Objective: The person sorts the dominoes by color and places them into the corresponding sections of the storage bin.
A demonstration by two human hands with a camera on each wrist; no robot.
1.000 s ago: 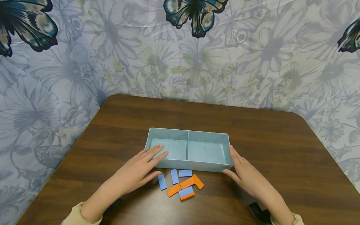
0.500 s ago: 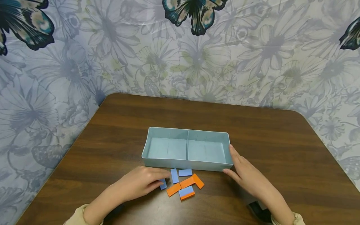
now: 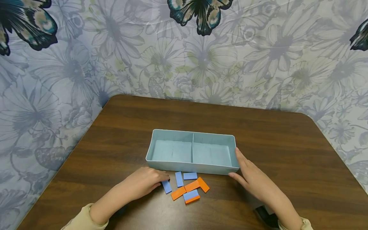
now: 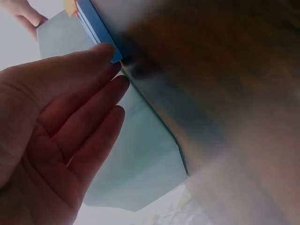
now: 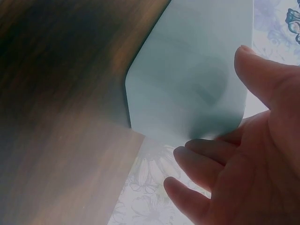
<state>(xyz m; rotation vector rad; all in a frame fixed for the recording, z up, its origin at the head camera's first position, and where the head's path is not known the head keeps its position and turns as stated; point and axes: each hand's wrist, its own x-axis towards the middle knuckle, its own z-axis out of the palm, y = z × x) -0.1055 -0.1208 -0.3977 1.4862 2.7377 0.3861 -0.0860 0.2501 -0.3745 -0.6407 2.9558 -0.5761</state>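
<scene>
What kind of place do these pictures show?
Probably a room at home or a small staged work corner: a brown wooden table stands against walls covered in flower-and-butterfly sheeting, with a pale blue two-compartment tray and small blue and orange blocks on it.

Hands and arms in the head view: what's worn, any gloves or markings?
Both hands are bare: left hand, right hand. No gloves, rings or markings show. Each forearm ends in a pale cream sleeve cuff, left sleeve and right sleeve, at the frame's bottom edge.
</scene>
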